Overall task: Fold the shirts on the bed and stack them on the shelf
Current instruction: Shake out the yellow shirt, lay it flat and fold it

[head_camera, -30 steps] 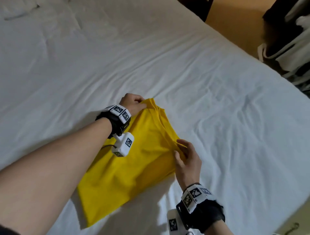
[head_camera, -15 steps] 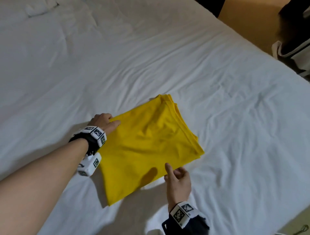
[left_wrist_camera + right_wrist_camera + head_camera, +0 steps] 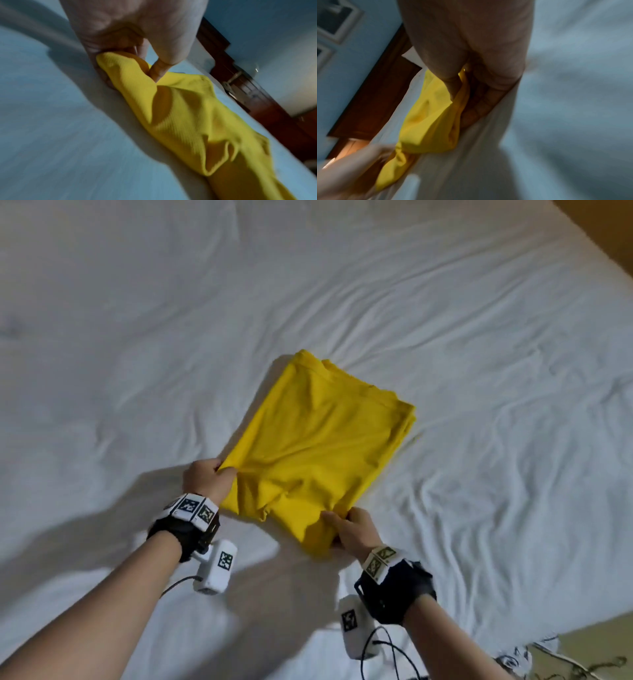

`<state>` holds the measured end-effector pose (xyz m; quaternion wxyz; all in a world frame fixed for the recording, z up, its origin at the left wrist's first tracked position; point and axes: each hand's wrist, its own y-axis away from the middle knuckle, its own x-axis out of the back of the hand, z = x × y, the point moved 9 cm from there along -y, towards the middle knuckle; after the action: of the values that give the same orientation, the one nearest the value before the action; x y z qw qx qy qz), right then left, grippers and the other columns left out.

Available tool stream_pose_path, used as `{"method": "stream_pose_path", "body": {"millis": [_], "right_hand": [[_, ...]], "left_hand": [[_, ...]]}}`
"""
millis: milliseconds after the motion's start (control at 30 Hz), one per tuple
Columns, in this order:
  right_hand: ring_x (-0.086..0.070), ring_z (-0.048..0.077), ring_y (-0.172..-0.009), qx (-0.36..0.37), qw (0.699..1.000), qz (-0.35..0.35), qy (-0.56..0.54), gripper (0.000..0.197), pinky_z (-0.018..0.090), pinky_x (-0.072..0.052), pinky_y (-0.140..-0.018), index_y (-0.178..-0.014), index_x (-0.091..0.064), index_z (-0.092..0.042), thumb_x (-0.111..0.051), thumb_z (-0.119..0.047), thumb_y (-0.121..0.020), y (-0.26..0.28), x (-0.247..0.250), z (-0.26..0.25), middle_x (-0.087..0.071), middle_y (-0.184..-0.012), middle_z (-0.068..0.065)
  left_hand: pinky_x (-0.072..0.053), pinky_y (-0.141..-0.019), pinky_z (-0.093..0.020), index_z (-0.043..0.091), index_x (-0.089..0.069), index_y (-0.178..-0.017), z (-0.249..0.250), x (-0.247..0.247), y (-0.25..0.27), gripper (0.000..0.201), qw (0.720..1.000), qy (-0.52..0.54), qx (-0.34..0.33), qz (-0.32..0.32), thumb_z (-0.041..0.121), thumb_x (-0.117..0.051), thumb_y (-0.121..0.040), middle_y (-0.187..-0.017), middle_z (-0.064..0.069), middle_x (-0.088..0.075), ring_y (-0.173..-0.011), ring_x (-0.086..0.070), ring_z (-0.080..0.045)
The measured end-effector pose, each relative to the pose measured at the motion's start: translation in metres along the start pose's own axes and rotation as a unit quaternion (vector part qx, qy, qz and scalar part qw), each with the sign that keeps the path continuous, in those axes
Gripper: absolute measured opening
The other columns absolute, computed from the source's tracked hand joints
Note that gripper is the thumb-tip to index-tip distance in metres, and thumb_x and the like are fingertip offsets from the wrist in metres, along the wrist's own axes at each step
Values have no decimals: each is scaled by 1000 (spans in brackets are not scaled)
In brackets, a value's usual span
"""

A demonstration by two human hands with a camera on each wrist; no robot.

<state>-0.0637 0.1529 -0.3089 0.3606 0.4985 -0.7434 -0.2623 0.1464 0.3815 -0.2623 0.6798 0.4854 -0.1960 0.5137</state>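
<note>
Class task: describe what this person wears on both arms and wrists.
Both forearms are bare, no sleeves. Each wrist carries a black strap topped with white blocks printed with black square markers, plus a white camera box hanging below, trailing a thin black cable.

1. A strip of tan floor (image 3: 613, 234) fills the upper right corner of the head view.
2. At the lower right of that view lies olive-coloured floor (image 3: 589, 645), with a white cloth with black print (image 3: 513, 659) on it and a thin dark cord (image 3: 596, 667) just beside the cloth.
3. In the left wrist view, dark red-brown woodwork (image 3: 274, 108) runs down the right side, bearing a pale metal handle (image 3: 235, 78); a pale blue wall (image 3: 274, 33) is above it.
4. In the right wrist view, a white-framed panel (image 3: 335, 20), blurred, sits at the upper left, over dark brown woodwork (image 3: 376, 94).
</note>
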Motion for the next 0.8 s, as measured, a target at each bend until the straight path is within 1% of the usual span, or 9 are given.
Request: {"method": "stream_pose_path", "body": {"millis": [167, 300, 367, 400, 433, 500, 567, 667, 800], "right_hand": [[-65, 16, -72, 53, 998, 0, 41, 16, 23, -53, -58, -105, -65, -7, -58, -19, -96, 37, 54, 13, -70, -90, 6], [-60, 22, -75, 61, 987, 42, 141, 20, 39, -51, -67, -118, -55, -10, -50, -10, -98, 68, 75, 40, -69, -99, 13], [-56, 27, -103, 124, 941, 137, 283, 43, 43, -47, -85, -138, -43, -15, -48, -18, -95, 84, 72, 30, -61, -122, 11], [-46, 28, -124, 174, 910, 170, 336, 55, 46, -40, -98, -146, -34, -17, -47, -28, -93, 94, 59, 13, -49, -141, 8], [-30, 25, -140, 232, 886, 181, 358, 63, 48, -27, -110, -151, -26, -19, -42, -38, -93, 100, 40, -8, -32, -156, 4], [1, 17, -150, 327, 858, 122, 375, 67, 48, 1, -118, -156, -10, -22, -32, -45, -96, 92, -5, -47, -3, -163, -4], [19, 14, -147, 352, 839, 68, 410, 67, 53, 14, -115, -155, 4, -25, -25, -46, -99, 62, -42, -73, 13, -162, -8], [35, 12, -140, 276, 842, 37, 462, 65, 60, 18, -112, -147, 20, -30, -16, -55, -99, -3, -48, -84, 31, -154, -12], [32, 18, -142, 144, 885, 98, 431, 70, 55, 18, -115, -145, 26, -25, -15, -58, -99, -50, 12, -72, 36, -153, -3]], "left_hand": [[-37, -62, -34, 0, -65, -75, -87, -15, 100, 50, 986, 152, 58, -30, 49, -62, -67, -63, -5, -56, -64, -48, -21], [-42, -59, -33, 6, -65, -69, -109, -38, 160, 40, 983, 147, 84, -65, 45, -73, -77, -53, 5, -57, -60, -54, -21], [-48, -68, -37, 17, -66, -69, -102, -27, 169, 29, 996, 67, 55, 8, 43, -73, -78, -63, 1, -67, -71, -65, -29], [-50, -77, -40, 19, -70, -84, -90, -16, 167, 23, 997, 27, 27, 65, 40, -74, -79, -82, -5, -73, -87, -67, -32], [-48, -88, -44, 15, -68, -105, -74, -10, 160, 34, 994, -13, -8, 104, 39, -73, -81, -106, -10, -71, -105, -62, -34], [-32, -109, -48, 14, -47, -140, -30, -12, 138, 61, 987, -56, -102, 112, 47, -59, -90, -147, -13, -44, -136, -38, -33], [-14, -117, -50, 25, -22, -153, 17, -31, 111, 65, 976, -103, -178, 70, 55, -34, -97, -162, -6, -12, -149, -11, -28], [1, -119, -54, 41, 7, -152, 57, -70, 70, 64, 950, -192, -244, -12, 60, -3, -92, -161, 3, 21, -149, 17, -22], [13, -118, -51, 42, 28, -144, 32, -70, 24, 60, 960, -233, -149, -44, 59, -5, -97, -152, 4, 39, -144, 29, -19]]}}
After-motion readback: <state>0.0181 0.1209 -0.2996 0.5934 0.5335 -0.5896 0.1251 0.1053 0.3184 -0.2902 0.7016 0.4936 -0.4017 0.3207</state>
